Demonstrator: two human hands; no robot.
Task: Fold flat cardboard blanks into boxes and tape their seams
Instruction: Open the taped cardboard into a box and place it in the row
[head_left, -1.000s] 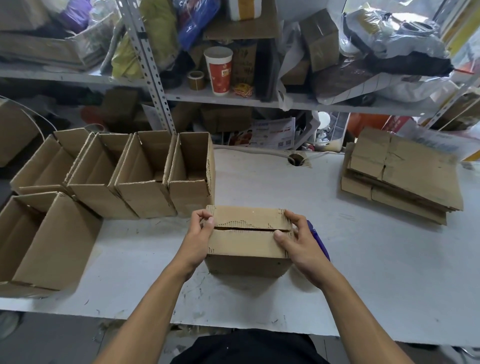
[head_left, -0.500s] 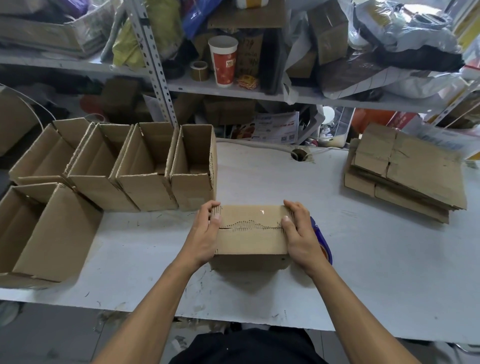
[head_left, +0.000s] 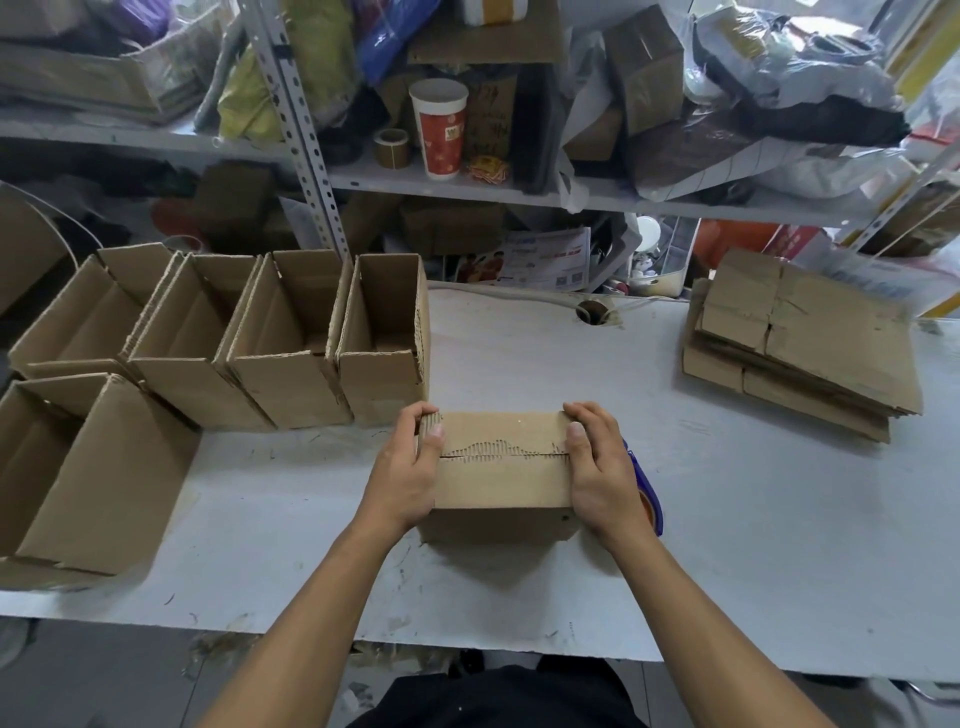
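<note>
Our left hand (head_left: 410, 470) clamps the left end of the box (head_left: 501, 467), thumb laid on top and fingers curled over the far edge, and our right hand (head_left: 597, 467) does the same on the right end, so the two hands press the top flaps together from either side. The box sits on the white table (head_left: 753, 545) just in front of us, near the middle of the near half, with the two flaps meeting along a ragged seam (head_left: 504, 453) that runs from nine to three o'clock across the top.

We see no tape on that seam yet, so the flaps probably stay flat only because we hold them. The tape dispenser (head_left: 644, 488) lies at three o'clock from the box, touching or just behind our right hand and mostly hidden by it. Reaching for it means letting go with that hand, and the right ends of the flaps could then spring up or slide out of line, leaving a gap under the tape. The torn, wavy flap edges may also overlap instead of butting.

At ten o'clock stands a row of open boxes (head_left: 291, 343), the nearest just beside our left hand; a sideways shove could knock it. The stack of flat blanks (head_left: 810, 343) waits at two o'clock, well apart.
</note>
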